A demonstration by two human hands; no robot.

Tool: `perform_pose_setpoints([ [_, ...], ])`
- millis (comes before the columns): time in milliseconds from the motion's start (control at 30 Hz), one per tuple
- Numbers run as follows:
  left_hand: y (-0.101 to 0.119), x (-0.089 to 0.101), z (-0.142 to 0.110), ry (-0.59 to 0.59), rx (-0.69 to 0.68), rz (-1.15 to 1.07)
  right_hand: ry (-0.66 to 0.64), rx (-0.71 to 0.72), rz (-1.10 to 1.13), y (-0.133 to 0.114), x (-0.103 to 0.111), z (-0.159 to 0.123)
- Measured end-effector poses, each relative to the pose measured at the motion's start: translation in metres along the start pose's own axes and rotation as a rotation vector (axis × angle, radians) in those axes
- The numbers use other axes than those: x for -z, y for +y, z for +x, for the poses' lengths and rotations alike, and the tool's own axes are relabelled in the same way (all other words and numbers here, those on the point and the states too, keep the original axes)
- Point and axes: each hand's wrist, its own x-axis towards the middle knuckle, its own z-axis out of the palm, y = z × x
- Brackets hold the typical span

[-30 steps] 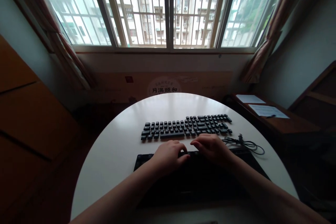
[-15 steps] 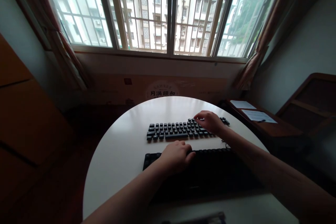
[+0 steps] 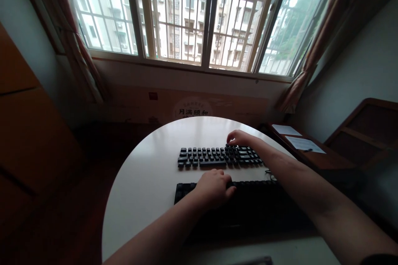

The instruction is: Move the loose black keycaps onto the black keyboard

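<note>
Black keycaps [image 3: 213, 158] lie in keyboard-like rows on the white table. At the far edge of these rows is my right hand [image 3: 240, 137], its fingers bent and pinched together at a dark keycap [image 3: 228, 145]. Nearer to me lies a dark keyboard [image 3: 248, 211], its surface mostly lost in shadow. My left hand [image 3: 214, 187] rests over its far edge, fingers curled round the rim and thumb lying on top. My right forearm covers the keyboard's right end.
The round white table [image 3: 133, 198] stands before a barred window. A thin cable [image 3: 270, 174] lies by my right forearm. At the near edge is a partly cut-off dark object [image 3: 261, 261]. On the right, a brown side table holds paper sheets [image 3: 304, 145] and a pen.
My right hand has shifted to the far left edge of the keycap rows, uncovering keycaps on the right. My left hand stays on the keyboard. The camera view has tilted slightly.
</note>
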Motion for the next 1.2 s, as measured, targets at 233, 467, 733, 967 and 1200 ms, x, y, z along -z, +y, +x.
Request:
perform_pose_setpoints([
  [233, -0.001, -0.003, -0.001, 0.022, -0.010, 0.005, -0.046, -0.017, 0.066, -0.002, -0.007, 0.012],
  [467, 0.001, 0.003, -0.002, -0.007, 0.014, -0.026, 0.235, 0.074, 0.156, -0.034, -0.003, 0.001],
  [733, 0.004, 0.007, -0.002, -0.031, 0.003, -0.009, 0.458, 0.250, 0.374, -0.074, -0.005, -0.120],
  [967, 0.002, 0.005, 0.001, -0.016, -0.056, 0.039, 0.330, 0.364, 0.270, -0.084, -0.048, -0.185],
  [1200, 0.000, 0.012, -0.003, -0.044, -0.081, -0.038, 0.236, 0.411, 0.116, -0.089, -0.051, -0.180],
])
